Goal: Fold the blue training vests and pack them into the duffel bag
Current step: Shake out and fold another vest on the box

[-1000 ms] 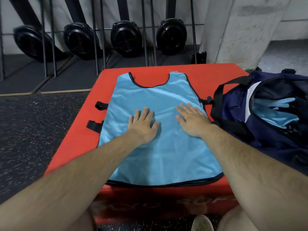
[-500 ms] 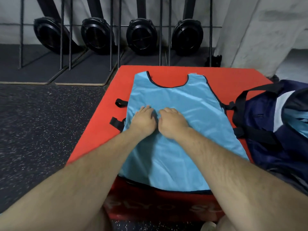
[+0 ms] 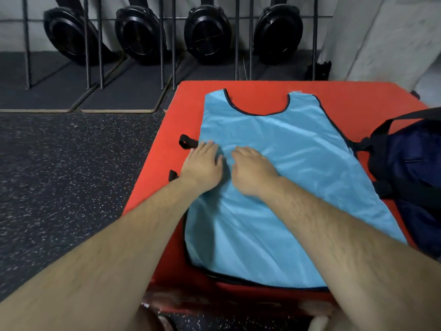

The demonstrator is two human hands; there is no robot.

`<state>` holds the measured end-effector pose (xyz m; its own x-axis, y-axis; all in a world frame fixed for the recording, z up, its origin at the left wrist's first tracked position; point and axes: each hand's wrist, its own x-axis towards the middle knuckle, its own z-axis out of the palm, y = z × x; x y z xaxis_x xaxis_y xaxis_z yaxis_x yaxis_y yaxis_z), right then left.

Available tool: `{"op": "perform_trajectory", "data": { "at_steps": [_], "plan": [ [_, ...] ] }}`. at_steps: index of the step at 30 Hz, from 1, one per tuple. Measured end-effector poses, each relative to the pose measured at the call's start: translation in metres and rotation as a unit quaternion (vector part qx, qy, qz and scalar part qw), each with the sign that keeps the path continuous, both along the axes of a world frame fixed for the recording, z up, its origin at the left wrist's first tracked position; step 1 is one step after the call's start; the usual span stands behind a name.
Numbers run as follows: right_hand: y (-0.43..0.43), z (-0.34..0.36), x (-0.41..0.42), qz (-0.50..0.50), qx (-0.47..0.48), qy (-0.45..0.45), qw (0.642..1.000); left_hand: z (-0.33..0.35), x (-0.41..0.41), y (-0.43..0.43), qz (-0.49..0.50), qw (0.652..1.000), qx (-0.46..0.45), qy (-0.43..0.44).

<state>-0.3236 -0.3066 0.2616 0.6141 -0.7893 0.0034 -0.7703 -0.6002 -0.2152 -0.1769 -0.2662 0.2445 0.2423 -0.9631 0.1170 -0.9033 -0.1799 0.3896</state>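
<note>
One blue vest (image 3: 286, 199) lies flat on the red worktop (image 3: 358, 96), neck hole at the far end and hem drooping over the near edge. The left grip (image 3: 202, 161) rests on the vest's left edge, fingers straight. The right grip (image 3: 253, 173) sits just beside it on the cloth with fingers bent down and tips hidden, so I cannot tell whether it pinches fabric. The navy duffel bag (image 3: 410, 158) stands just right of the vest, cut off by the frame.
</note>
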Motion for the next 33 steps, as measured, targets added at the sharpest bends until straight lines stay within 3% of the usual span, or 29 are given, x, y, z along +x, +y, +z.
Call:
{"op": "perform_trajectory", "data": {
  "at_steps": [2, 6, 9, 13, 17, 20, 27, 33],
  "plan": [
    [0.004, 0.002, 0.010, 0.003, -0.008, -0.009, 1.000, -0.004, 0.000, 0.000, -0.012, 0.999, 0.047, 0.001],
    [0.016, -0.005, 0.022, 0.016, 0.008, -0.005, 1.000, 0.000, 0.004, 0.003, -0.006, 0.997, -0.001, 0.071],
    [0.018, -0.005, 0.023, 0.007, -0.008, 0.005, 1.000, -0.001, 0.008, 0.011, 0.012, 0.999, 0.026, 0.033],
    [0.027, 0.004, 0.026, 0.009, -0.012, 0.009, 1.000, 0.009, 0.013, 0.017, 0.001, 0.998, 0.014, 0.069],
    [0.041, 0.006, 0.023, 0.003, 0.015, 0.006, 1.000, 0.011, 0.013, 0.031, 0.017, 1.000, 0.006, -0.020],
    [0.049, 0.001, 0.016, 0.014, 0.032, 0.037, 0.999, 0.005, 0.004, 0.044, 0.013, 0.999, 0.047, -0.013],
    [0.065, 0.021, 0.003, 0.020, 0.035, 0.041, 0.998, 0.020, -0.017, 0.065, -0.012, 1.000, 0.010, -0.026],
    [0.104, 0.026, -0.030, 0.048, 0.053, 0.047, 0.996, 0.011, -0.026, 0.105, -0.119, 0.991, 0.048, -0.041]
  ]
}}
